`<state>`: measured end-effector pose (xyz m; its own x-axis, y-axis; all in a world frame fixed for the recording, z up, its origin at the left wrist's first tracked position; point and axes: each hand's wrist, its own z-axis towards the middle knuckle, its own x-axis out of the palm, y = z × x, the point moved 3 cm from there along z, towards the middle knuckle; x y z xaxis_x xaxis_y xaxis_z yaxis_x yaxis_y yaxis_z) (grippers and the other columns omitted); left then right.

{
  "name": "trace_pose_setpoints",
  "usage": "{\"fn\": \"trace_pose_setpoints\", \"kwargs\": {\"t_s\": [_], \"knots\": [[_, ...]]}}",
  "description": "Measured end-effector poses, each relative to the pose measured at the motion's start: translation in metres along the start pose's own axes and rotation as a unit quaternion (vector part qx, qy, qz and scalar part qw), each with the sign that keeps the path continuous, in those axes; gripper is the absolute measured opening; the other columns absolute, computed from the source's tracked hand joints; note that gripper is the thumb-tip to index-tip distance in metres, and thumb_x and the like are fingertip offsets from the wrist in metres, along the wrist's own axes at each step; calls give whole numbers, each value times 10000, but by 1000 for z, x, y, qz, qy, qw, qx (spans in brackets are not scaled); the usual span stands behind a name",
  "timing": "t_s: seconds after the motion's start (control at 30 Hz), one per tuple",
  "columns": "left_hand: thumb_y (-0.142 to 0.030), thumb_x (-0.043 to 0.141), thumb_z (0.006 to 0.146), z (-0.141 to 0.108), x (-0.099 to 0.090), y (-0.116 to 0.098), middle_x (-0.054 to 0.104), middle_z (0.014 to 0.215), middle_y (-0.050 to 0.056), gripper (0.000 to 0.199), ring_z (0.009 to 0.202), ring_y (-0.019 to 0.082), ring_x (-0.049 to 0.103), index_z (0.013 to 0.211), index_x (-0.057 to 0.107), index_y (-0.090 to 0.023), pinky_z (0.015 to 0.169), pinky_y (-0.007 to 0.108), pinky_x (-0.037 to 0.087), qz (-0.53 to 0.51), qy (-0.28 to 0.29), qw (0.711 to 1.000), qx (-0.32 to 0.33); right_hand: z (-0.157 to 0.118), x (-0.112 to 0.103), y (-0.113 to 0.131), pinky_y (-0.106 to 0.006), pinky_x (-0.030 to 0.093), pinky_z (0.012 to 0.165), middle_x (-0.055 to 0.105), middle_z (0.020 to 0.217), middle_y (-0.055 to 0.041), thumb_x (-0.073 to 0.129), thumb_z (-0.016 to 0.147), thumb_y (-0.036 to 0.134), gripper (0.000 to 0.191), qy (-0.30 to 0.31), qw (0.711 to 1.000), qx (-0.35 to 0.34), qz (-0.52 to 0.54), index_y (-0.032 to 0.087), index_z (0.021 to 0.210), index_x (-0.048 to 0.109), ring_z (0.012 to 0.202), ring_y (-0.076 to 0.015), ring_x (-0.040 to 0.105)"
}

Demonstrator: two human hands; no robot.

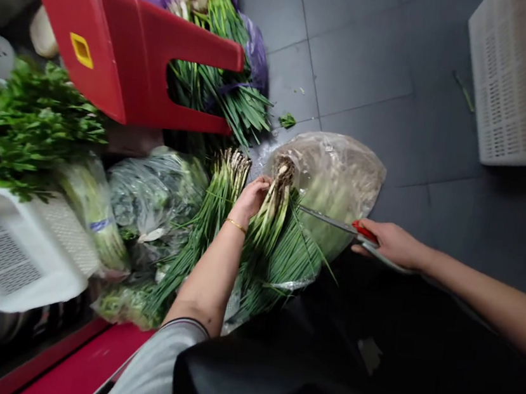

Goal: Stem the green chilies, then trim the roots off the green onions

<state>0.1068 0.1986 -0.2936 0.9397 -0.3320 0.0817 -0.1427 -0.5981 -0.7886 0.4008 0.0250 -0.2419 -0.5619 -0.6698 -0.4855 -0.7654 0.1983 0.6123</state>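
Observation:
My left hand (pixel 254 197), with a thin bangle at its wrist, is closed around a bunch of spring onions (pixel 277 206). The pale root ends point up the view and the long green leaves spread below. In my right hand (pixel 394 244) is a pair of scissors (pixel 330 219) with red on the handle; the blades point left, their tips beside the bunch's leaves. A second bunch of spring onions (pixel 218 195) lies just left of my left hand. Behind the scissors sits a clear plastic bag (pixel 363 164) with pale stalks showing through.
A red plastic stool (pixel 113 44) lies on its side at upper left, before more green onions (pixel 236 101) in a purple bag (pixel 260 46). Leafy greens (pixel 18 122), a white basket (pixel 57 267) and bagged vegetables (pixel 158 190) fill the left. A white crate (pixel 507 86) stands upper right on grey tiles.

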Motion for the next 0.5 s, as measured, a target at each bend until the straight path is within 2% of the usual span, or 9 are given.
{"fn": "trace_pose_setpoints", "kwargs": {"t_s": [0.03,0.1,0.17,0.23,0.3,0.4,0.43,0.5], "knots": [[-388,607,721,6,10,8,650,906,44,252,775,128,584,830,578,-162,744,256,466,28,-6,1000,-2,3,-1,1,-305,438,646,652,786,-73,525,792,619,414,13,1000,17,-10,214,873,556,720,-239,626],[-443,690,691,19,35,26,657,951,73,390,830,164,601,934,586,-157,774,282,466,147,-11,989,-15,7,-2,3,-287,410,608,634,736,-61,506,792,667,447,33,999,39,-16,221,761,518,689,-226,616],[-418,810,580,27,58,39,668,959,91,540,881,206,611,1000,607,-146,800,303,457,285,10,958,-21,11,-3,1,-280,403,597,618,695,-56,508,795,668,456,46,997,59,-14,221,706,498,668,-218,612],[-361,835,542,27,66,44,676,880,80,497,847,220,615,944,651,-134,781,311,454,358,46,932,-33,14,-7,-7,-278,409,585,602,651,-51,522,806,647,449,57,993,102,9,216,682,492,618,-204,605],[-338,790,589,19,55,42,664,759,55,344,733,195,606,833,679,-123,712,303,459,335,72,936,-78,19,-18,-20,-279,418,559,596,626,-55,500,846,613,439,39,979,189,63,204,687,493,546,-182,588],[-305,765,600,-5,23,30,669,709,38,288,650,156,594,796,700,-103,655,277,470,205,106,964,-132,19,-45,-35,-280,420,531,607,654,-88,414,926,516,402,-30,940,313,132,175,732,503,476,-148,562],[-284,770,588,-13,15,25,687,737,41,303,670,153,609,820,708,-99,668,267,479,157,118,972,-127,18,-52,-36,-277,416,533,608,660,-95,393,941,473,383,-38,937,321,130,170,734,501,473,-139,559],[-238,763,574,-27,6,19,726,837,64,326,753,164,652,863,714,-94,719,260,502,62,144,983,-100,12,-56,-30,-266,404,550,602,642,-90,386,947,368,326,-6,958,276,81,178,699,480,489,-130,559]]}}
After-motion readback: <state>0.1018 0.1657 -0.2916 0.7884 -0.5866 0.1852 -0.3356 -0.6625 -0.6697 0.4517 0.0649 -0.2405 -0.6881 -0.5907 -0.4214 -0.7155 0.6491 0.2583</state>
